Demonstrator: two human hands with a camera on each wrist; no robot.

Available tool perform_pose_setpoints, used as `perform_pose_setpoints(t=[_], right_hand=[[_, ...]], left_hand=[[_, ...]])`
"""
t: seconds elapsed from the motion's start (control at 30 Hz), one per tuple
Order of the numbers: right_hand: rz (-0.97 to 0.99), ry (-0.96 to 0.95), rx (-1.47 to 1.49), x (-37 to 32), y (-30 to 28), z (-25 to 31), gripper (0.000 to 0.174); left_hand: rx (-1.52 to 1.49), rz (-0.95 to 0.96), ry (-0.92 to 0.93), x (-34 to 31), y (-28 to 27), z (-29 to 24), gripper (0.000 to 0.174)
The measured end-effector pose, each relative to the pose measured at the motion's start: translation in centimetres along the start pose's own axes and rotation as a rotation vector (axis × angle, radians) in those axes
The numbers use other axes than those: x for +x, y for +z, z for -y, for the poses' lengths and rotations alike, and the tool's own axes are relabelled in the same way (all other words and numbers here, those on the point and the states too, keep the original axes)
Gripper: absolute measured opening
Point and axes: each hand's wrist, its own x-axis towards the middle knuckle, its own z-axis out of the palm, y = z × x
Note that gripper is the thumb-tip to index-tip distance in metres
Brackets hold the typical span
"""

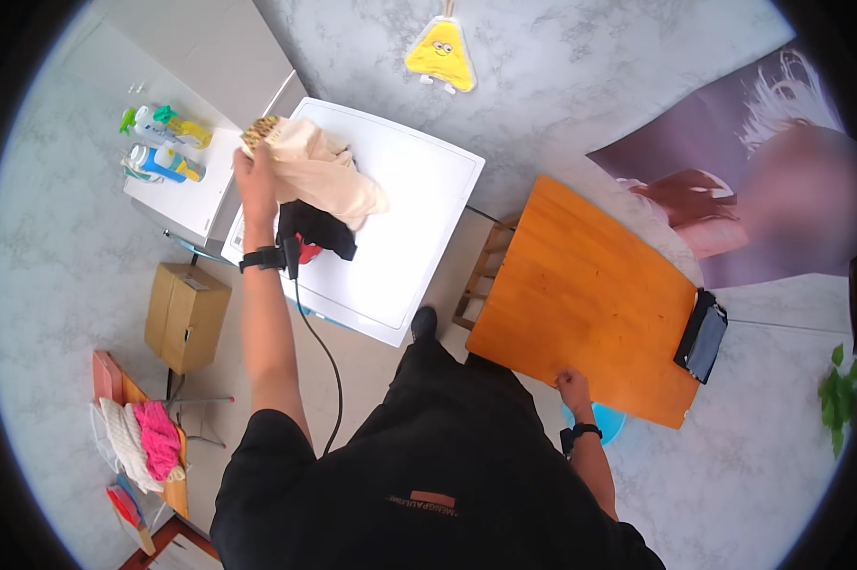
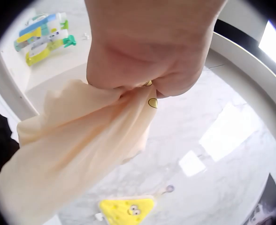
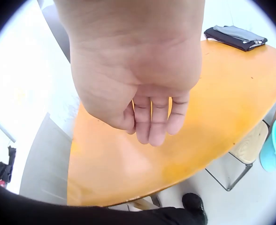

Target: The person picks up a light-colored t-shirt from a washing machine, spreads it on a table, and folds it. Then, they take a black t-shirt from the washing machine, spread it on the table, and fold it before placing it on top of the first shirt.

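Note:
In the head view my left hand grips one end of a cream cloth with a patterned patch, over the left part of a white surface. The left wrist view has the hand curled round the bunched cream cloth, which hangs away to the lower left. A black garment with a red part lies beside the cloth. My right hand is at the near edge of the orange table; in the right wrist view that hand holds nothing, its fingers loosely bent.
Folded dark and grey cloth lies at the table's right end. Several bottles stand on the shelf at the upper left. A cardboard box, a blue bucket and a stool are on the floor. A black cable hangs by the left forearm.

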Motion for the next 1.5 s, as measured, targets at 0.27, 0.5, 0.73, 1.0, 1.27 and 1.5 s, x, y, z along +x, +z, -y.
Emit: perform_pose_setpoints(t=[0.27,0.5,0.73,1.0,1.27,1.5], right_hand=[[-0.135,-0.252,-0.056,3.0,-4.2,9.0,0.019],[-0.049,-0.599,0.177,4.4,-10.0,22.4,0.022],[-0.337,-1.04,0.483,-1.0,-21.4,27.1,0.032],[0.608,-0.837,0.662,-1.3,-30.6,20.6,0.068],[0.637,-0.72,0.418,-2.4,-35.6,14.0,0.03],[0.123,-0.773,-0.007,-2.8,-36.5,12.4,0.028]], left_hand=[[-0.483,0.379,0.12,-3.4,6.7,-19.1,0.028],[-0.561,0.83,0.008,-16.1,15.7,-23.3,0.044],[-0.58,1.269,-0.16,-29.5,24.9,-20.7,0.043],[-0.073,1.66,-0.069,-39.3,32.4,-22.0,0.034],[0.606,1.602,0.519,-42.4,35.4,-25.5,0.026],[0.548,1.357,0.593,-42.7,36.9,-26.0,0.02]])
